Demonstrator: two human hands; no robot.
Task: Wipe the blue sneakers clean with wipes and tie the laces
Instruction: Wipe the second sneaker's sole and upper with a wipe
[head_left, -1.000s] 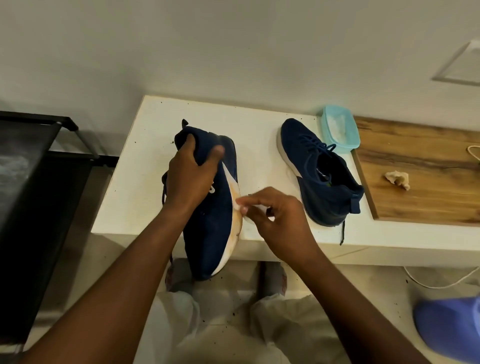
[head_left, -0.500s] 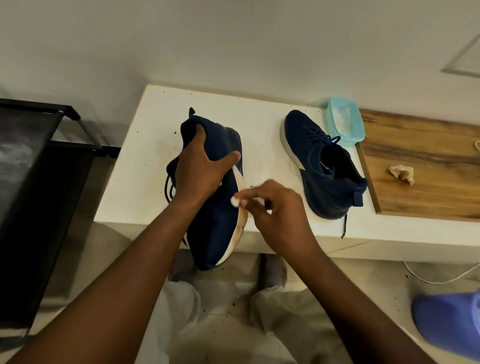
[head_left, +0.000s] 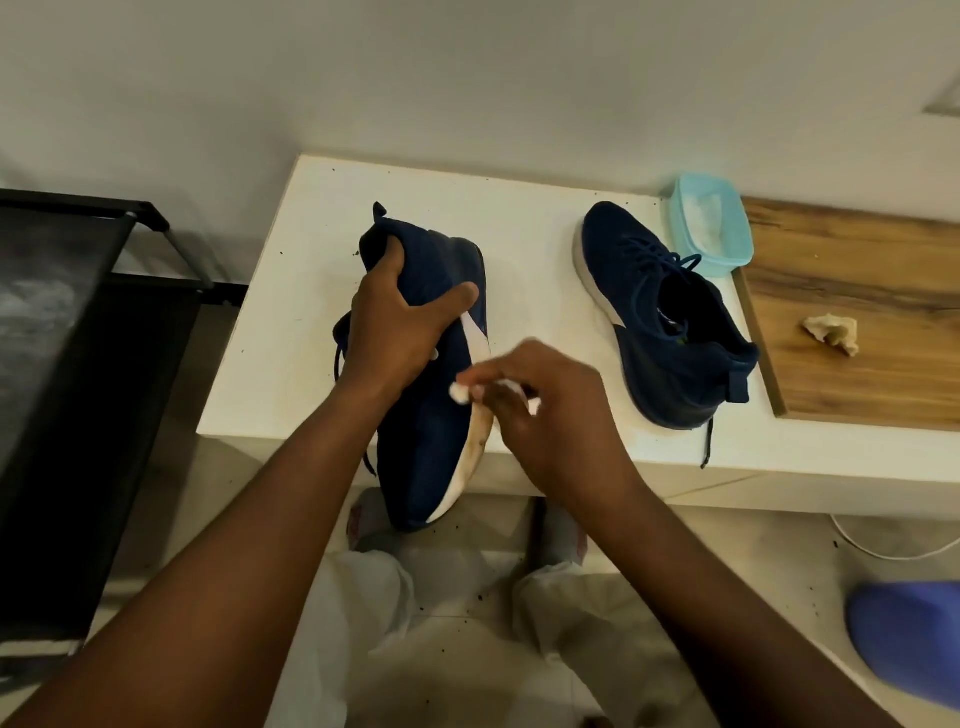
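Shifted slightly along the sole edge (head_left: 475, 447), the right hand (head_left: 550, 415) pinches a small wipe (head_left: 459, 392) against it; grime lies toeward, nearer the person. The held sneaker (head_left: 431, 431) runs toe-near, heel-far over the white table (head_left: 519, 218), and the left hand (head_left: 400, 332) grips its heel end. The second sneaker (head_left: 670, 322) stands beyond, rightward.

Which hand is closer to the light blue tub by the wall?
The right hand is nearer the tub, with the resting sneaker between them. The left hand grips the held sneaker farther left.
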